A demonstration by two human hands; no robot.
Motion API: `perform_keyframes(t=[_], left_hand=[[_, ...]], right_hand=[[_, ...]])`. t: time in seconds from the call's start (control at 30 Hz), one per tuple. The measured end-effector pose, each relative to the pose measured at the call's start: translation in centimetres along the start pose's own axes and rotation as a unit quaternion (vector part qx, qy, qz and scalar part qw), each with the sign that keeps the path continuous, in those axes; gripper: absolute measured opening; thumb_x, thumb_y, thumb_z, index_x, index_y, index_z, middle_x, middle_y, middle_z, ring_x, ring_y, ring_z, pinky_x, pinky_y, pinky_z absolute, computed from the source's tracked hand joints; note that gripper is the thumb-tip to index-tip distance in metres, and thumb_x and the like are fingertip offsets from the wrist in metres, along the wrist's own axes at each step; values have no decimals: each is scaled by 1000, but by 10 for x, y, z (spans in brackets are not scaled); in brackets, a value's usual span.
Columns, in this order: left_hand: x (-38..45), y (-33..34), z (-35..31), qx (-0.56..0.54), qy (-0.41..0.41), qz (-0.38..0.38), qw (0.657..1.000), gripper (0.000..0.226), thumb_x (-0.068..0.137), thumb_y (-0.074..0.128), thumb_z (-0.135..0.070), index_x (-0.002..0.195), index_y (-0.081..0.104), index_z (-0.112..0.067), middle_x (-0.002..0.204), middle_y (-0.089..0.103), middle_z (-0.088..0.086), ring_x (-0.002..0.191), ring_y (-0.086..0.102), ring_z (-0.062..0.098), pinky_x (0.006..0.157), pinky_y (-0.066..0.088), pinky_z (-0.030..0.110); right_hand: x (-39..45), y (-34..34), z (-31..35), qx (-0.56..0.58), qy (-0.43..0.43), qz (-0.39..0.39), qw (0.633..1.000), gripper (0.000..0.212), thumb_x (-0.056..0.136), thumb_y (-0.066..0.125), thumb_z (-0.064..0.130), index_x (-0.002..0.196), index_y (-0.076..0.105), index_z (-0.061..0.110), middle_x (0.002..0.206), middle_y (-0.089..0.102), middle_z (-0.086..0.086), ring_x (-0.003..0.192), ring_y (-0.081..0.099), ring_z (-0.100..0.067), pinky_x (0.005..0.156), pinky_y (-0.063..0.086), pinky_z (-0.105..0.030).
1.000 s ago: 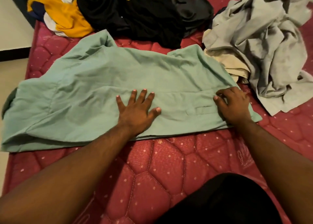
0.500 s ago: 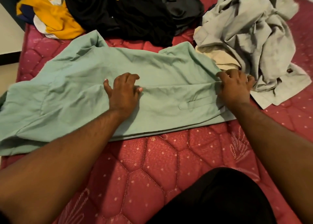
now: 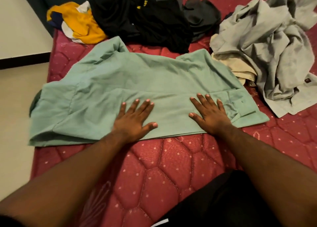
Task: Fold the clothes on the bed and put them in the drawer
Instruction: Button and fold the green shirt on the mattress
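A light green shirt [image 3: 137,82] lies spread sideways across the red quilted mattress [image 3: 171,171], its near long edge folded over into a flat band. My left hand [image 3: 133,120] rests flat on that band near its middle, fingers apart. My right hand [image 3: 211,115] presses flat on the band to the right, just left of the buttoned cuff. Neither hand grips the cloth. The shirt's left end hangs slightly over the mattress edge.
Unfolded clothes lie at the back: a yellow and white garment [image 3: 80,26], a black heap [image 3: 142,19], a dark grey piece [image 3: 202,14], a crumpled light grey garment [image 3: 267,46] over a cream one [image 3: 240,67]. Pale floor [image 3: 17,115] lies left.
Both hands had pinched the shirt's fold line half a second ago; now they lie flat and spread on the folded band. My right hand has shifted left, off the cuff.
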State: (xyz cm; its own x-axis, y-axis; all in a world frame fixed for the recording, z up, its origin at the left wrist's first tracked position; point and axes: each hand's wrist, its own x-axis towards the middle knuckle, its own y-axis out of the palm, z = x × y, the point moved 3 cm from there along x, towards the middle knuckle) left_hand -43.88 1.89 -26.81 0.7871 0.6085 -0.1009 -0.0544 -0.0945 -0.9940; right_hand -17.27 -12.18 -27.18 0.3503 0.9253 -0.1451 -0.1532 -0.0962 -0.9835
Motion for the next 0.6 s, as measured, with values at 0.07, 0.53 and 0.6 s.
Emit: perform_keyframes(t=[0.07, 0.53, 0.6], left_hand=[[-37, 3, 62, -1, -43, 13, 999, 95, 71, -12, -87, 153, -8, -39, 161, -10, -14, 151, -6, 19, 118, -10, 44], [-175, -8, 200, -85, -137, -86, 983, 87, 86, 25, -79, 147, 40, -19, 146, 49, 5, 138, 41, 24, 110, 23, 53], [-192, -9, 219, -109, -163, -168, 966, 75, 81, 42, -77, 128, 61, -22, 122, 64, 4, 117, 58, 28, 95, 40, 49]], right_hand=[[-1, -4, 0, -19, 17, 39, 999, 68, 87, 8, 75, 149, -6, 50, 161, -7, 15, 149, -11, -13, 114, -11, -55], [-29, -11, 203, 29, -121, -9, 992, 88, 79, 6, 78, 150, 29, 32, 160, 20, 1, 148, 17, -26, 114, 13, -54], [-29, -1, 236, 33, -145, 28, 988, 92, 72, -2, 82, 152, 16, 39, 162, 3, 9, 150, -3, -16, 117, 1, -49]])
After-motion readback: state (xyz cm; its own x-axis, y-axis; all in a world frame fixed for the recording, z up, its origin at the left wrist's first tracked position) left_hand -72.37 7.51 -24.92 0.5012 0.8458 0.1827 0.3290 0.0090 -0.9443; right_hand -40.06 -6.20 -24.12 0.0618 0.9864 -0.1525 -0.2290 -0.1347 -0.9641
